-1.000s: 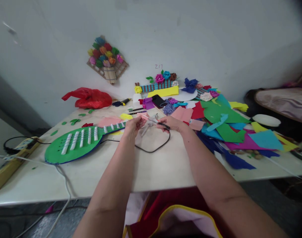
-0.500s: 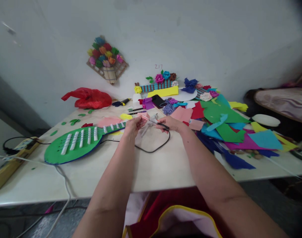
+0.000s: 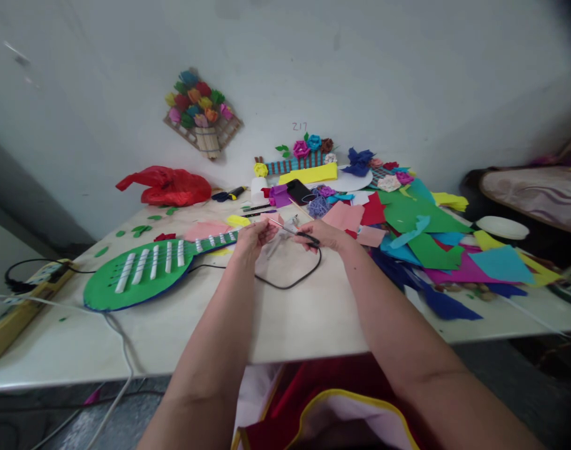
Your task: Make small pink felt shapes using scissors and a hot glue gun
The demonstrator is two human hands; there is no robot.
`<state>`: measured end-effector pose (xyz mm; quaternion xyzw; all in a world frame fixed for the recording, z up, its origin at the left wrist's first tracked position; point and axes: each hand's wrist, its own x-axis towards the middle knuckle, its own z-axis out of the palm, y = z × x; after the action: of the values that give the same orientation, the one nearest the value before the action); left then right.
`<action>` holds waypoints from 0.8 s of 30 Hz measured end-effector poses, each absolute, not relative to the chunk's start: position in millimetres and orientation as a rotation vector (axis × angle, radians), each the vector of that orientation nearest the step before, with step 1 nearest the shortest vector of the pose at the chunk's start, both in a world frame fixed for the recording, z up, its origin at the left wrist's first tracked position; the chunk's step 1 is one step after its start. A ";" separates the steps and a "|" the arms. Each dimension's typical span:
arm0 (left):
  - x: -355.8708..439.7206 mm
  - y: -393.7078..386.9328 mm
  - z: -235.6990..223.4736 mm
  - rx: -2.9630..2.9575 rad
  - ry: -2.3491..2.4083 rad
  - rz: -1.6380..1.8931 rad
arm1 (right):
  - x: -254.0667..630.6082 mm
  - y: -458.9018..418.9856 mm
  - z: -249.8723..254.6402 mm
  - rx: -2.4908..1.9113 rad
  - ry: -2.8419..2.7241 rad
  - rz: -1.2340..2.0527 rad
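My right hand (image 3: 320, 236) is closed around the black handles of a pair of scissors (image 3: 285, 227). Their thin silver blades point left, up to the fingers of my left hand (image 3: 257, 237). Those fingers pinch a small piece of pink paper (image 3: 272, 217), partly hidden by the hand. Blade tips and paper meet there, but whether the blades are cutting is too small to tell. Beneath the hands lies a clear, crumpled-looking thing (image 3: 278, 245) that I cannot make out. A black cable (image 3: 285, 287) loops over the table to my right hand.
To the left lies a green paper guitar (image 3: 144, 275) with white strips. Behind it are a red plastic bag (image 3: 170, 186) and yellow-black scissors (image 3: 229, 194). A phone (image 3: 298, 191) lies ahead. Coloured paper sheets (image 3: 423, 212) pile up on the right. A power strip (image 3: 32, 300) sits far left.
Both hands stay in nearly the same place. The scissors in my right hand have shifted very slightly; the other things are unmoved.
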<state>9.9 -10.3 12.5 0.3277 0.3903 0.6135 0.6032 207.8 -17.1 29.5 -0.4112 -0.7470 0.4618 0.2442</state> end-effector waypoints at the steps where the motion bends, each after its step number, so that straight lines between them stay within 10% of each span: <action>1: 9.8 -10.3 12.5 0.765 0.900 1.418 | 207.6 -17.6 30.0 -1.127 -2.037 1.263; 24: 8.8 -11.7 13.1 0.813 0.880 1.398 | 204.5 -23.0 34.7 -1.096 -1.964 1.361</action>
<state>8.8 -11.7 13.1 0.3517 0.3805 0.6043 0.6053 204.5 -23.0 34.7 -0.4034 -0.7228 0.5006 0.2534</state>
